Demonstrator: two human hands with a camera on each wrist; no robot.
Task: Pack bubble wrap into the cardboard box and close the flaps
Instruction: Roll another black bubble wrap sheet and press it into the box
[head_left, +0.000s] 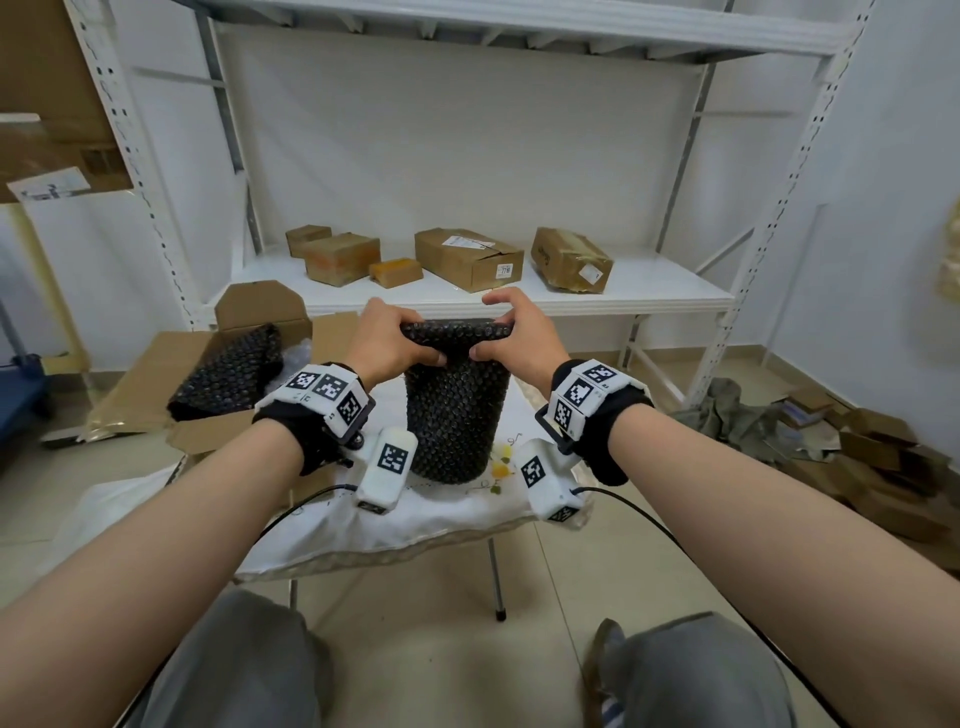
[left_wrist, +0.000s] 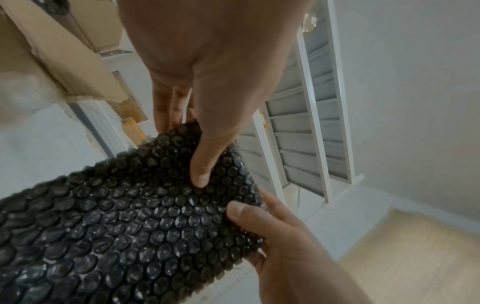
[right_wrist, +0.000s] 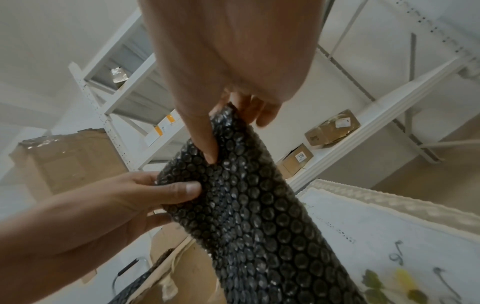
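Note:
A piece of black bubble wrap (head_left: 451, 410) stands upright on a small table covered by a white cloth (head_left: 395, 525). My left hand (head_left: 415, 340) and right hand (head_left: 500, 340) both pinch its top edge, thumbs on the near side and fingers over the far side. The wrist views show the same grips: left thumb (left_wrist: 205, 164) and right thumb (right_wrist: 207, 144) press into the bubbles (left_wrist: 130, 226) (right_wrist: 259, 226). To the left an open cardboard box (head_left: 150, 374) has its flaps spread, and another piece of black bubble wrap (head_left: 228, 374) lies in it.
A white metal shelf (head_left: 649, 291) right behind the table carries several closed cardboard boxes (head_left: 467, 260). Flattened cardboard and scraps (head_left: 862, 457) litter the floor at right. A blue cart (head_left: 21, 400) sits at far left. My knees are below the table.

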